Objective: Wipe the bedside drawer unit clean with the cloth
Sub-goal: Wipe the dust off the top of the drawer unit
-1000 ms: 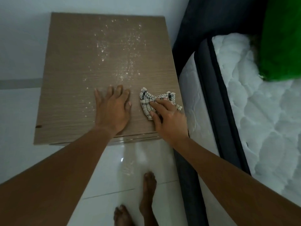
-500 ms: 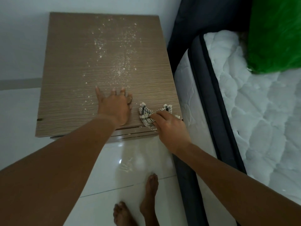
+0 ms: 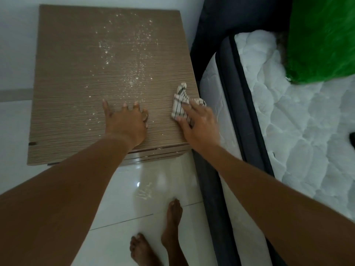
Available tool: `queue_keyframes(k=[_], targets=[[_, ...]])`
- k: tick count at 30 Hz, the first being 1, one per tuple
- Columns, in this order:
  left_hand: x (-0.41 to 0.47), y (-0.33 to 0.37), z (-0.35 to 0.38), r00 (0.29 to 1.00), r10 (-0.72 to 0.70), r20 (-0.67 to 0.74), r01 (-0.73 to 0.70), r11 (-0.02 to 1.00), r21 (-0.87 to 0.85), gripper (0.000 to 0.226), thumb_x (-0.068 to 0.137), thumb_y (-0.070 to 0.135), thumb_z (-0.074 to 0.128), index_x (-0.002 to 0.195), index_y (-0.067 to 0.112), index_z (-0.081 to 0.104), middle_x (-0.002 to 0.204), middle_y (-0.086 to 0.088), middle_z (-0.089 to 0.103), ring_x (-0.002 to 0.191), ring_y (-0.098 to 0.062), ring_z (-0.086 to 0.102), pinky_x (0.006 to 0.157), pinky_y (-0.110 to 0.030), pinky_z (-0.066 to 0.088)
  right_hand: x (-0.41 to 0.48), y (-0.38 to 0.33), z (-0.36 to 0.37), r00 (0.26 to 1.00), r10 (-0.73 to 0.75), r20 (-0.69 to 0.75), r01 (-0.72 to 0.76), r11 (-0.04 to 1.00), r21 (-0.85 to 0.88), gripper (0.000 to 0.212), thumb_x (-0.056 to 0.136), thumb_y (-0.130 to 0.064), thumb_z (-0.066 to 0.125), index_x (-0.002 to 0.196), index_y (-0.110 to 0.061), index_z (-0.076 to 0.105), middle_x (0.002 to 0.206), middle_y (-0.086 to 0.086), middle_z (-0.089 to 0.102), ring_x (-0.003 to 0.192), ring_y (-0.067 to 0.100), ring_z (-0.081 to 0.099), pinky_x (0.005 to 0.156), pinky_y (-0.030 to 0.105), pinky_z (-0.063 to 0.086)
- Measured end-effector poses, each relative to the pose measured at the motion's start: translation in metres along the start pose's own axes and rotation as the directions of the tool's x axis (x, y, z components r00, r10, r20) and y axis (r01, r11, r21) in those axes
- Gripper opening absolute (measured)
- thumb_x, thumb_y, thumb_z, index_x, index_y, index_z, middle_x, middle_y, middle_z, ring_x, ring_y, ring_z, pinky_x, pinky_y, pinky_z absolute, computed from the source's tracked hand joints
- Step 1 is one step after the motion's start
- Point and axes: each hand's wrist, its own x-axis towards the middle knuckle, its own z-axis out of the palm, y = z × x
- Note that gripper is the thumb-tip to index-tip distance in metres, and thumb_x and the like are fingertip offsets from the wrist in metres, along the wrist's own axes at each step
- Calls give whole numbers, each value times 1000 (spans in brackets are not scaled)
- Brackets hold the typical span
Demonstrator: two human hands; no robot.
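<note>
- Two bare hands rest on the bedside drawer unit (image 3: pixel 76 73).
- Left hand (image 3: pixel 125 122) lies flat, fingers spread, grasping nothing.
- Right hand (image 3: pixel 198 123) presses the checked cloth (image 3: pixel 178 104) at the top's right edge, fingers laid over it.
- White powder (image 3: pixel 126 50) speckles the top beyond both hands.
- Mattress (image 3: pixel 288 112) sits just beside the unit.

White quilted mattress (image 3: pixel 299 120) right; green pillow (image 3: pixel 322 37) on it. Glossy white tiled floor (image 3: pixel 123 204) below; bare feet (image 3: pixel 172 221).

Bare forearms (image 3: pixel 73 189), no sleeves; bare feet (image 3: pixel 172 214).
</note>
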Motion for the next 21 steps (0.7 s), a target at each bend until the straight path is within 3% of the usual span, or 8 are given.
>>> queue_keyframes(k=[3, 6, 9, 11, 13, 16, 21], targets=[[-1, 0, -4, 1000, -6, 6, 6, 1000, 2, 46, 104, 38, 33, 149, 29, 37, 166, 0, 21, 150, -28, 24, 112, -75, -1, -42, -5, 1, 998, -59, -19, 57, 995, -85, 44, 98, -49, 53, 134, -25, 62, 145, 0, 56, 128, 23, 48, 107, 42, 37], [-1, -2, -9, 999, 6, 48, -7, 1000, 27, 50, 105, 40, 32, 154, 32, 30, 167, 1, 16, 151, -28, 21, 113, -74, 0, -72, -17, 6, 993, -116, 0, 116, 987, -112, 37, 96, -32, 63, 133, -26, 63, 143, -1, 58, 120, 22, 52, 99, 42, 42], [-3, -6, -16, 993, 23, 112, -16, 998, -63, 52, 105, 43, 29, 156, 34, 24, 168, 3, 8, 153, -27, 13, 114, -71, 0, -76, -38, 8, 984, -179, -17, 176, 978, -115, 34, 89, -12, 70, 121, -21, 69, 125, 0, 70, 96, 25, 61, 82, 41, 53], [-4, -12, -23, 982, 27, 189, 9, 982, -187, 52, 106, 45, 31, 156, 34, 23, 167, 5, 6, 154, -26, 8, 115, -67, -1, -63, -56, -2, 989, -144, 32, 146, 988, -54, 27, 92, -11, 65, 118, -19, 68, 106, -1, 75, 86, 26, 61, 73, 43, 56], [-6, -20, -33, 972, 48, 230, 18, 961, -276, 48, 106, 41, 35, 153, 32, 35, 166, 2, 19, 151, -31, 20, 118, -63, 9, -44, -65, -11, 996, -36, 81, 34, 999, 31, 25, 96, -16, 61, 121, -19, 67, 94, 2, 74, 83, 25, 63, 70, 43, 58], [-10, -28, -52, 982, 43, 185, 31, 927, -375, 38, 102, 27, 44, 138, 19, 56, 146, -12, 52, 130, -36, 49, 109, -47, 39, -9, -72, -27, 990, 89, 112, -104, 986, 133, 33, 98, -22, 57, 131, -24, 61, 95, 6, 74, 84, 26, 68, 74, 42, 59], [12, -38, -84, 986, -86, 143, 151, 825, -544, 55, 95, 25, 54, 149, 29, 43, 149, -7, 49, 127, -31, 54, 105, -39, 44, 77, -81, -60, 988, 115, 103, -132, 975, 177, 36, 100, -22, 49, 134, -25, 59, 111, 4, 72, 97, 25, 68, 81, 37, 56]])
